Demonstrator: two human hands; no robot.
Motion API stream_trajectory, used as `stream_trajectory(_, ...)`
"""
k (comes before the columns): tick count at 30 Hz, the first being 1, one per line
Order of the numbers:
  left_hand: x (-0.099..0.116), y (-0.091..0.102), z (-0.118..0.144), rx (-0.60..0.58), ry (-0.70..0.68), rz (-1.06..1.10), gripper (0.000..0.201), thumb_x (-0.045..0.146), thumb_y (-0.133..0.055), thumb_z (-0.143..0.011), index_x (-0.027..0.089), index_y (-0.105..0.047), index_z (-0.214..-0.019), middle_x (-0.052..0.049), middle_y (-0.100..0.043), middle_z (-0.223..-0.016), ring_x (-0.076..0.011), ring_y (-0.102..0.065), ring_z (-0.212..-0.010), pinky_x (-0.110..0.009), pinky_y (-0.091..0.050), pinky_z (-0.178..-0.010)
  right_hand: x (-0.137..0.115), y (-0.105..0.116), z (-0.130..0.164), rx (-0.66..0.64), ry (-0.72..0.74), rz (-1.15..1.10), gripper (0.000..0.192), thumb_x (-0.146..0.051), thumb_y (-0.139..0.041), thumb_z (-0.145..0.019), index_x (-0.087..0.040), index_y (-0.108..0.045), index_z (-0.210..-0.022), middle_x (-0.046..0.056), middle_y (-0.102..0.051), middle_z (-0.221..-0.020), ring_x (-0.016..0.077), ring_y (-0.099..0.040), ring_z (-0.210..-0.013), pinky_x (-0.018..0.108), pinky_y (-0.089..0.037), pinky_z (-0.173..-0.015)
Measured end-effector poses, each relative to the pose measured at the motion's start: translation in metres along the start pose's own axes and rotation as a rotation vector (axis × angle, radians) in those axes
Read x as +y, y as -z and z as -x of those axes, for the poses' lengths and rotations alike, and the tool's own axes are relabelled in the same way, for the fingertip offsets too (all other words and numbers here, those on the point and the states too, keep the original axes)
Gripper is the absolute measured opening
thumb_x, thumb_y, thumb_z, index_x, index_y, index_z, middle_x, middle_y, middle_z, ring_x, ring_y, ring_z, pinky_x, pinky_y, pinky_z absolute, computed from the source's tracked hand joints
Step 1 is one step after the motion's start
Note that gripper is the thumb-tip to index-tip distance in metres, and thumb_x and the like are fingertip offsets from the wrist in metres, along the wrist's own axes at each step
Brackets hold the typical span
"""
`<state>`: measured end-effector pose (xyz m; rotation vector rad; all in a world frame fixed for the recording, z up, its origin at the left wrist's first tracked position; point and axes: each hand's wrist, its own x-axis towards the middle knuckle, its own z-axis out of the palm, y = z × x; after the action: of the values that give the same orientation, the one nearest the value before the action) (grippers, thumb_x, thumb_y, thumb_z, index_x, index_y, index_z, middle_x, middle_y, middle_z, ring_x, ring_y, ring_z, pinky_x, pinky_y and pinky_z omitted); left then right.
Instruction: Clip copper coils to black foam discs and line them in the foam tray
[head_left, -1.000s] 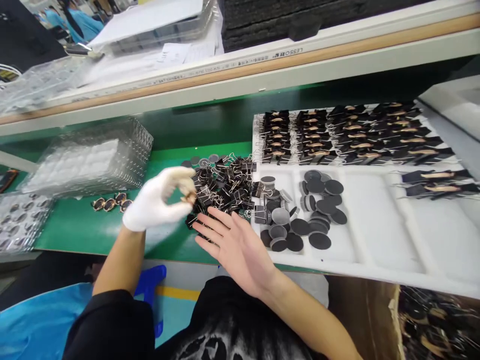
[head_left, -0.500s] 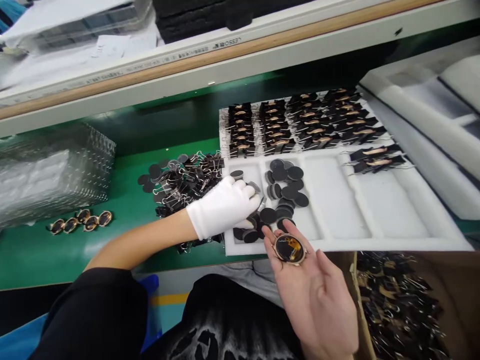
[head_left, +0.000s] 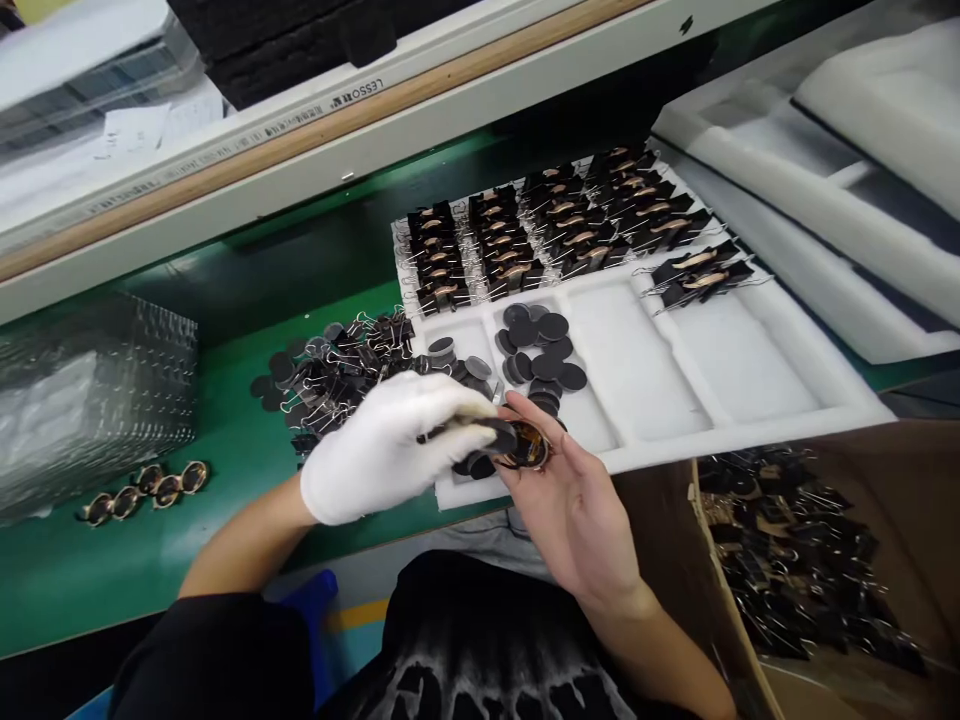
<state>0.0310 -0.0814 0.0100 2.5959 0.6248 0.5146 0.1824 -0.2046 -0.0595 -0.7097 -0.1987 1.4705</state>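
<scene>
Lying in the right hand [head_left: 574, 510], a gold-rimmed watch case [head_left: 535, 446] was clasped at the near edge of the white tray [head_left: 634, 355]; beside it, a black disc [head_left: 502, 434] was pinched by the left hand [head_left: 386, 440].

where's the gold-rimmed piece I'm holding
Head view, just right of centre: the gold-rimmed piece is in your right hand, by the dark disc in your left hand.

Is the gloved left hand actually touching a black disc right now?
Touching: the head view shows the gloved left hand pinching a black disc between thumb and fingers.
</scene>
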Motion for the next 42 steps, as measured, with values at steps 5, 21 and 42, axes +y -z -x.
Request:
stream_trajectory(5,0.005,-0.008,0.006,-0.094,0.014,-0.022,0.014,0.030,-0.060,-0.104,0.022,-0.069,-0.099,0.003,-0.073,-0.082,-0.0118,-0.067,-0.075,-0.030,-0.044,-0.075,0.008,-0.014,-0.004,-0.051,-0.055,-0.010,0.039,-0.046,-0.051,-0.105,-0.030,-0.073,-0.132,0.004,-0.067,-0.143,0.0259,-0.058,-0.135,0.047,-0.045,-0.119)
stream_trajectory(21,-0.013,0.031,0.020,0.014,0.260,-0.131,0.025,0.036,-0.056,-0.103,0.019,-0.069,-0.091,0.000,-0.072,-0.084,-0.0134,-0.066,-0.075,-0.028,-0.047,-0.072,0.006,-0.021,-0.001,-0.029,0.244,0.371,0.033,-0.031,-0.058,-0.107,-0.034,-0.066,-0.139,0.001,-0.059,-0.154,0.0239,-0.044,-0.152,0.050,-0.029,-0.131)
stream_trajectory(42,-0.017,0.008,0.031,-0.230,0.461,-0.558,0.066,0.066,-0.043,-0.101,0.015,-0.067,-0.066,-0.007,-0.057,-0.054,-0.0223,-0.061,-0.054,-0.028,-0.025,-0.053,0.015,-0.006,-0.026,0.066,0.370,0.608,0.015,-0.036,-0.077,-0.094,-0.029,-0.079,-0.107,0.003,-0.073,-0.105,0.0188,-0.065,-0.089,0.030,-0.055,-0.072)
